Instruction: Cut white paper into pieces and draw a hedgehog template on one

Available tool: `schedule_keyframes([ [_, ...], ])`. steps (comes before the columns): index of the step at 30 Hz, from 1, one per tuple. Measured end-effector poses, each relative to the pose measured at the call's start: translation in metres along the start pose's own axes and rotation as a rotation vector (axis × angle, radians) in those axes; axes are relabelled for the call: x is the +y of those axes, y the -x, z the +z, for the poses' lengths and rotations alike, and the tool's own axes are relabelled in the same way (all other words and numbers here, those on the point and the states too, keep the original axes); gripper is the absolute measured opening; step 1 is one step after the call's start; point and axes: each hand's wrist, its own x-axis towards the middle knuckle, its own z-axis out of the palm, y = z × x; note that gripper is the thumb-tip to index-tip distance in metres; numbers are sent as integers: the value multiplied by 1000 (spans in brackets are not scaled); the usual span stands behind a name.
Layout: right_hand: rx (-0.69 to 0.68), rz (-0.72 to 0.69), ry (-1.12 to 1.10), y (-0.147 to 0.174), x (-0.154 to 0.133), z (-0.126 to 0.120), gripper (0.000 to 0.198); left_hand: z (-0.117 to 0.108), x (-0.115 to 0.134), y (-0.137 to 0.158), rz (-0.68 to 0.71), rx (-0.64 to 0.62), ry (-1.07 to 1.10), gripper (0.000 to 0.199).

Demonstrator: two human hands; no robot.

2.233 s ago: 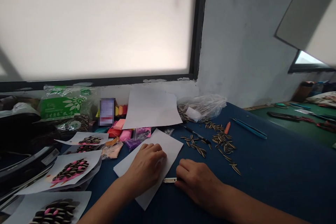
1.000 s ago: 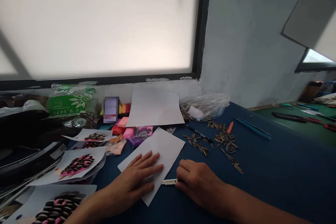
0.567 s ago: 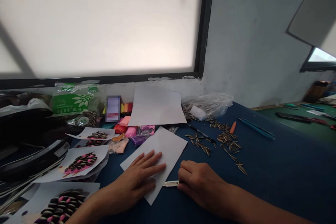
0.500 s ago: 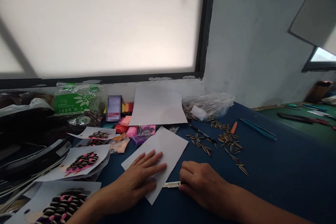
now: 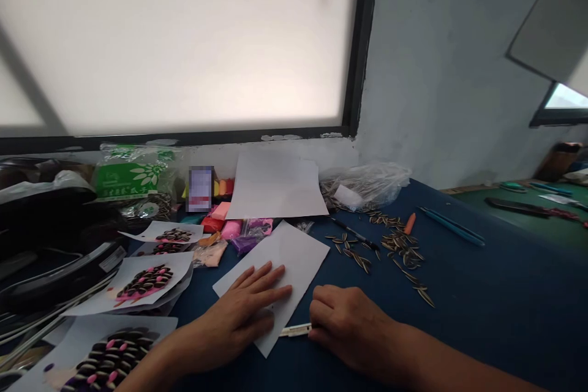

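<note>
Taking the sheet (image 5: 303, 257) as the middle of the clock, the left hand (image 5: 250, 306) presses on its 8 o'clock part, palm down and flat, fingers spread and pointing toward 1 o'clock, gripping nothing. The sheet lies at a slant on the blue tabletop (image 5: 482, 306), one corner toward 6 o'clock.

At 4 o'clock, just beside the sheet, the right hand (image 5: 342, 324) is curled into a fist around a slim pale tool (image 5: 296, 331). Only a short length sticks out, toward the fist's 9 o'clock, and its tip meets the sheet's edge at about 5 o'clock; whether it touches, I cannot tell.

A bigger white paper (image 5: 278, 187) sits at 12 o'clock, with bright clay packs (image 5: 231, 229) at 11. A green bag (image 5: 128, 180) is farther off at 10. Cards (image 5: 180, 272) bearing dark seed pictures with pink dots overlap from 8 to 10.

A pen (image 5: 353, 233) lies at 2 o'clock, near loose striped seeds (image 5: 402, 248). Beyond them, well apart from the hands, are blue tweezers (image 5: 452, 226).
</note>
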Motion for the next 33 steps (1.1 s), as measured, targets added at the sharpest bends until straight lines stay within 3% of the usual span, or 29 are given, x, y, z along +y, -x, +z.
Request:
schedule_keyframes([
  [11,-43,-4,15,-3,-9,-1,13,3,-8,0,45,22,-8,55],
  [27,-106,-49,3,-2,-20,-8,15,0,0,1,42,46,24,54],
  [30,-80,-53,-17,1,-16,-8,13,3,-2,2,56,74,28,52],
  [33,10,62,-3,3,-2,-10,7,8,-7,4,90,149,34,46],
])
